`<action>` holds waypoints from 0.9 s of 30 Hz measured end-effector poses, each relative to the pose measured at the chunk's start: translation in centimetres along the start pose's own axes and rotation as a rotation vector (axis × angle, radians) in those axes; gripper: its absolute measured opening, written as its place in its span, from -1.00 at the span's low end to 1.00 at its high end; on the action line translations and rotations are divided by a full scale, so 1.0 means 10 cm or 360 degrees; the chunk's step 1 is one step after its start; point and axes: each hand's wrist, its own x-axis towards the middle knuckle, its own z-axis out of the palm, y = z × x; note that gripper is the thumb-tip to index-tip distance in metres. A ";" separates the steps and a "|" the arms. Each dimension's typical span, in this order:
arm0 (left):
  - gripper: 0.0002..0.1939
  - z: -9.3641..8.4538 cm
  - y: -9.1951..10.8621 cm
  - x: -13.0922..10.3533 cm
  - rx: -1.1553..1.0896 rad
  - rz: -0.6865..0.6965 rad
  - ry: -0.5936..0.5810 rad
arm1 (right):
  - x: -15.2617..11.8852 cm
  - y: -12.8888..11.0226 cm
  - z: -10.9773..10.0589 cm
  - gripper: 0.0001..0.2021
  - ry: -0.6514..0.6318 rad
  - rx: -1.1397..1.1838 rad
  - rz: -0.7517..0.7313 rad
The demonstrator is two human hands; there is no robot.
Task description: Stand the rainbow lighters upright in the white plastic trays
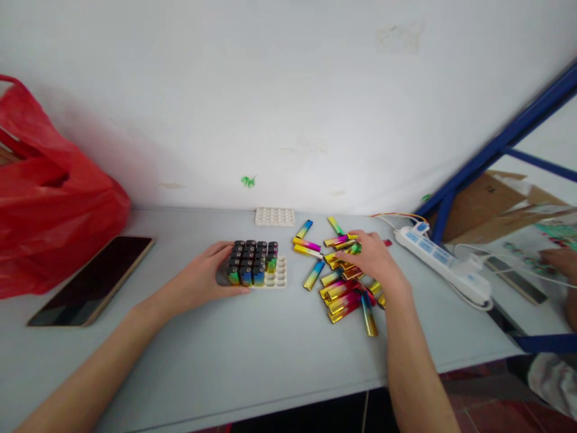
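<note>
My left hand [205, 273] curls round the left side of a white tray [282, 278] with round holes. Several black-topped pieces [246, 262] with shiny rainbow-coloured bodies stand upright in it, packed together on the left; the holes at its right front are bare. To the right lies a loose pile of shiny flat tubes [340, 300] in gold, blue, pink and green. Over the top of that pile reaches my right hand [372, 255], its thumb and forefinger apart and touching the tubes. Its other fingers are partly hidden.
Another white tray [274, 216] lies by the wall. A phone [97, 279] and a red plastic bag [54, 192] are at the left. A white power strip [444, 264], a blue metal frame [491, 153] and a cardboard box [480, 204] stand right. Another person's hand [565, 264] shows at the right edge.
</note>
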 end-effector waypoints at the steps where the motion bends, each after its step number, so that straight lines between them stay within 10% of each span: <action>1: -0.15 0.00 0.01 0.00 0.0004 -0.0001 -0.0010 | 0.01 -0.01 -0.01 -0.30 0.0051 0.0064 -0.0055; 6: -0.14 -0.01 0.02 -0.01 0.0023 -0.0015 -0.0042 | 0.02 -0.17 -0.02 -0.37 0.0212 0.0740 -0.0312; 15: -0.12 0.00 0.01 -0.03 -0.0018 -0.0043 -0.0057 | -0.13 -0.72 0.12 -0.43 -0.0438 0.2210 -0.0165; 27: -0.20 -0.02 0.04 -0.02 -0.0020 -0.0025 -0.0027 | -0.16 -0.89 0.30 -0.40 -0.0372 0.2314 0.0029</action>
